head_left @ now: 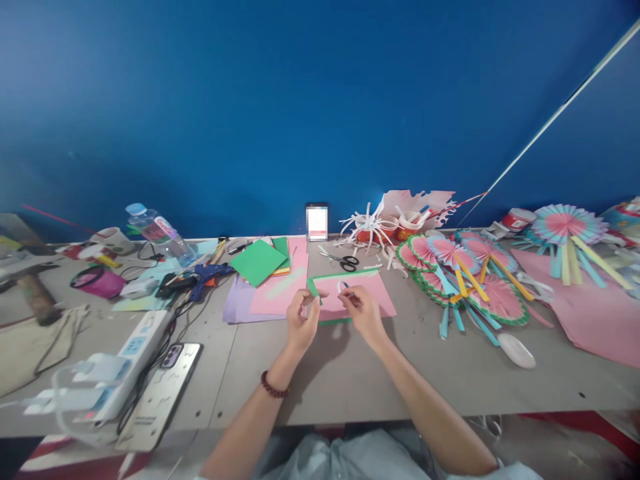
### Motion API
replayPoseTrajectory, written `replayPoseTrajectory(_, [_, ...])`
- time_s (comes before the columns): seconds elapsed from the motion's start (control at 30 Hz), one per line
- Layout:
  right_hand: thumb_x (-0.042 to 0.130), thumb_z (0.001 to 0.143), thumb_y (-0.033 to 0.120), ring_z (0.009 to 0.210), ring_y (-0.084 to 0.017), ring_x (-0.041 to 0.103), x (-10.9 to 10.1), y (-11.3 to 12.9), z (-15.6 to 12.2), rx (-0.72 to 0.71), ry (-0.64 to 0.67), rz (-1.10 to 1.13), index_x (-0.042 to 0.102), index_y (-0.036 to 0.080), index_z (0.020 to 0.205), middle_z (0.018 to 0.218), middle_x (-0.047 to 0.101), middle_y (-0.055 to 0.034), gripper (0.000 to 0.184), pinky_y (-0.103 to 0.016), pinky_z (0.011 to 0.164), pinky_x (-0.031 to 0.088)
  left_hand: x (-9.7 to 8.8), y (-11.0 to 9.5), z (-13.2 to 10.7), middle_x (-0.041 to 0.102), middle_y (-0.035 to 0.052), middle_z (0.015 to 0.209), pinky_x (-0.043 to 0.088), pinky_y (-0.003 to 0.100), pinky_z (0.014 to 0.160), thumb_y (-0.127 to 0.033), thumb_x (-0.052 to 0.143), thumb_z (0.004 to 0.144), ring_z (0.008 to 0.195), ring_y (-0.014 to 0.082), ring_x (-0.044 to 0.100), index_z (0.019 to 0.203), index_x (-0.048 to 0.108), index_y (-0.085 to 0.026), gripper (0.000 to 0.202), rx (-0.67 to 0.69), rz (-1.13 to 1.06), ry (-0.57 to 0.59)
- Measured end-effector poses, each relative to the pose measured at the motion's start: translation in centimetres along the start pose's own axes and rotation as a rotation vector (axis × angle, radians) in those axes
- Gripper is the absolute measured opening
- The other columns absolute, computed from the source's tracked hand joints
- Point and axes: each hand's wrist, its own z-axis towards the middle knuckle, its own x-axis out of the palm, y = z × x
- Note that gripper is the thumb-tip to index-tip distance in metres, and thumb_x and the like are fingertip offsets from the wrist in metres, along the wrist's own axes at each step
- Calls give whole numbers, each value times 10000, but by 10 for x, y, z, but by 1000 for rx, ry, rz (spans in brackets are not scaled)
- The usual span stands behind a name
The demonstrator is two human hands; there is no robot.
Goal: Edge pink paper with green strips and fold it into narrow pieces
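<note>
My left hand (pixel 301 320) is raised over the table with a small green paper strip (pixel 313 288) pinched between thumb and fingers. To its right, my right hand (pixel 365 317) has its fingertips pressed together on a thin curled white strip (pixel 342 287); what that strip is made of is hard to tell. Beneath both hands lies a pink paper sheet (pixel 383 293) with green along its long edges. Black-handled scissors (pixel 346 261) rest just beyond the sheet. A green square of paper (pixel 258 262) tops a stack of coloured sheets left of my hands.
On the left are a power strip (pixel 134 363), a phone (pixel 160 397), a blue glue gun (pixel 206 279), a bottle (pixel 163 233) and a hammer (pixel 35 290). Folded paper fans (pixel 495 297) and a white oval piece (pixel 517 351) lie right. A small screen (pixel 317 223) leans against the blue wall.
</note>
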Motion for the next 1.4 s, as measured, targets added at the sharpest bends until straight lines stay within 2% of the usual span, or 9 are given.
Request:
replayPoseTrajectory(0.17, [594, 771, 358, 629, -119, 545, 0, 5, 1, 9, -46, 9, 609, 184, 721, 884, 583, -55, 182, -238, 529, 461, -2, 9, 7, 654, 83, 995, 463, 325, 830, -386, 643, 785, 985, 212, 594, 720, 564, -190, 221, 12, -4, -179])
replayPoseTrajectory(0.23, [611, 749, 376, 570, -107, 537, -1, 9, 1, 86, -39, 91, 586, 184, 732, 808, 585, -34, 195, -226, 482, 447, -4, 14, 13, 644, 54, 865, 468, 277, 711, -404, 690, 734, 833, 173, 602, 714, 577, -182, 250, -79, -92, -244])
replayPoseTrajectory(0.37, [645, 717, 452, 362, -72, 445, -2, 17, 1, 322, 109, 363, 553, 194, 799, 588, 564, 40, 286, -202, 344, 364, -4, 15, 20, 538, -40, 564, 354, 199, 472, -396, 740, 673, 477, 71, 454, 722, 590, -166, 279, -353, -315, -174])
replayPoseTrajectory(0.63, [721, 662, 491, 241, -53, 360, 0, 19, -3, 511, 262, 619, 484, 211, 784, 440, 539, 83, 386, -173, 259, 265, 1, 6, 18, 594, -27, 530, 349, 184, 438, -322, 780, 600, 441, 71, 488, 697, 605, -151, 263, -455, -345, -97])
replayPoseTrajectory(0.87, [734, 656, 460, 276, -63, 394, -1, 29, -5, 496, 328, 674, 466, 213, 764, 417, 549, 70, 381, -160, 278, 283, 0, 7, 18, 699, 47, 717, 494, 256, 616, -386, 785, 600, 690, 182, 681, 726, 609, -148, 322, -522, -422, -104])
replayPoseTrajectory(0.97, [740, 650, 466, 297, -77, 434, 0, 30, -5, 489, 350, 676, 470, 211, 751, 416, 552, 63, 385, -165, 292, 315, 0, 5, 17, 676, 28, 655, 473, 230, 551, -423, 765, 634, 611, 158, 661, 722, 607, -147, 330, -501, -382, -93])
replayPoseTrajectory(1.07, [739, 659, 459, 315, -86, 462, 1, 28, -6, 485, 360, 681, 477, 209, 751, 425, 554, 63, 373, -170, 309, 344, 1, 5, 16, 586, -23, 498, 362, 184, 414, -433, 769, 626, 436, 98, 543, 701, 611, -145, 338, -450, -304, -91])
replayPoseTrajectory(1.17, [739, 666, 451, 322, -88, 473, 1, 27, -6, 473, 371, 693, 486, 207, 749, 425, 553, 62, 361, -172, 316, 354, 2, 7, 15, 520, -57, 428, 301, 172, 379, -413, 794, 589, 365, 60, 434, 711, 618, -145, 342, -436, -279, -114])
replayPoseTrajectory(1.4, [741, 674, 435, 327, -83, 483, 2, 26, -7, 475, 379, 674, 501, 200, 751, 431, 553, 66, 345, -176, 336, 384, 2, 1, 15, 647, 13, 653, 455, 213, 506, -351, 784, 608, 572, 128, 616, 754, 640, -149, 288, -444, -338, -120])
